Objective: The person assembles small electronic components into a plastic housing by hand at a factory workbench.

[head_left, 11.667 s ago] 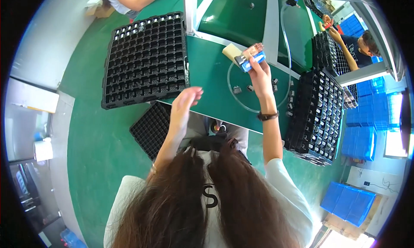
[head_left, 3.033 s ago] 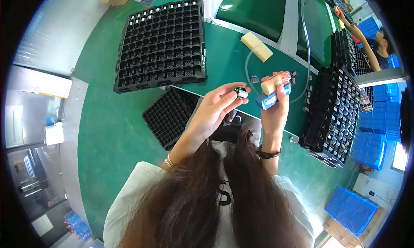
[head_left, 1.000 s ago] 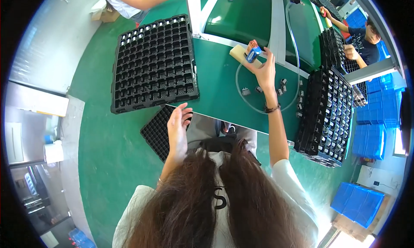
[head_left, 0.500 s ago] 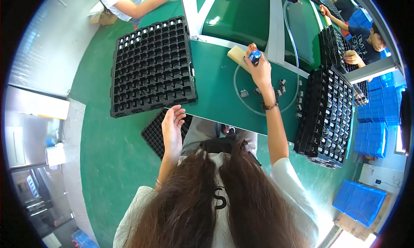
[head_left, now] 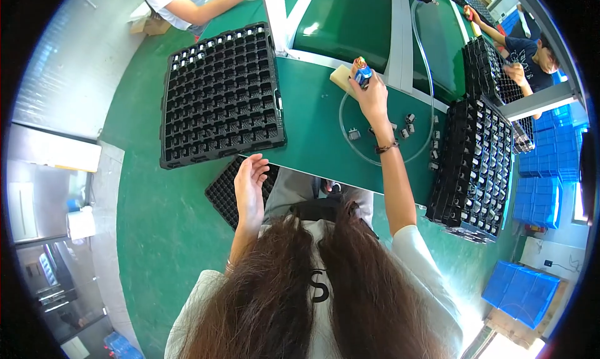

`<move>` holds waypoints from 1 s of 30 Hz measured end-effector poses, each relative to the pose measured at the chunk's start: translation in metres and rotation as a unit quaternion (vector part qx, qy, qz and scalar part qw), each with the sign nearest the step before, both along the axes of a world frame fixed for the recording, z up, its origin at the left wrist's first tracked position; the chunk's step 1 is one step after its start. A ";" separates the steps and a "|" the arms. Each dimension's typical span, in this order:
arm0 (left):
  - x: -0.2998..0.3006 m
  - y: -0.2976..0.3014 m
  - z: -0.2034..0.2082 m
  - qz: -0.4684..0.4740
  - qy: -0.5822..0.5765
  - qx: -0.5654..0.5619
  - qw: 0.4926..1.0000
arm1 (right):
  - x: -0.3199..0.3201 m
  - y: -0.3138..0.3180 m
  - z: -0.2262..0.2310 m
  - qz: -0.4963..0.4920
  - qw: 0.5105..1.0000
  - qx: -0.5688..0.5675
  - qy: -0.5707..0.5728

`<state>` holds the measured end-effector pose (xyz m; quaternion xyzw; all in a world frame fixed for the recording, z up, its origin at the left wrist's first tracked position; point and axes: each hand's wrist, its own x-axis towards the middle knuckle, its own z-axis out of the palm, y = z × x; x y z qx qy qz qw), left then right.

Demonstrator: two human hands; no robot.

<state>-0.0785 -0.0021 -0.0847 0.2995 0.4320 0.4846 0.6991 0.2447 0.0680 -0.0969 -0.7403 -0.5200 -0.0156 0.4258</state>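
My right hand is closed around a small blue air gun with a copper-coloured end. A clear hose loops over the table up to the hand. Just left of it, a cream foam block lies on the green table. Several small grey metal parts are scattered near my right wrist, with more in a row farther right. At the table's near edge, my left hand is open and holds nothing, its fingers loosely bent, below the black compartment tray.
That tray's far row holds several metal parts. On the right stands a stack of black trays filled with parts. Another tray is below the table. A metal post rises at the far edge. Two people work beyond; blue crates stand right.
My right hand has shifted slightly left and nearer the foam block with the air gun. My left hand has stayed put. The person at right has moved a hand.
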 end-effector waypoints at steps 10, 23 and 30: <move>0.001 0.047 0.012 -0.041 0.067 0.074 0.994 | 0.081 0.062 -0.039 -0.007 0.993 -0.003 0.116; -0.042 0.373 0.004 0.025 0.774 0.306 0.554 | 0.150 0.165 -0.044 -0.103 0.992 0.065 -0.016; -0.050 0.402 0.000 0.009 0.795 0.250 0.553 | 0.125 0.176 -0.033 -0.110 0.993 0.051 0.010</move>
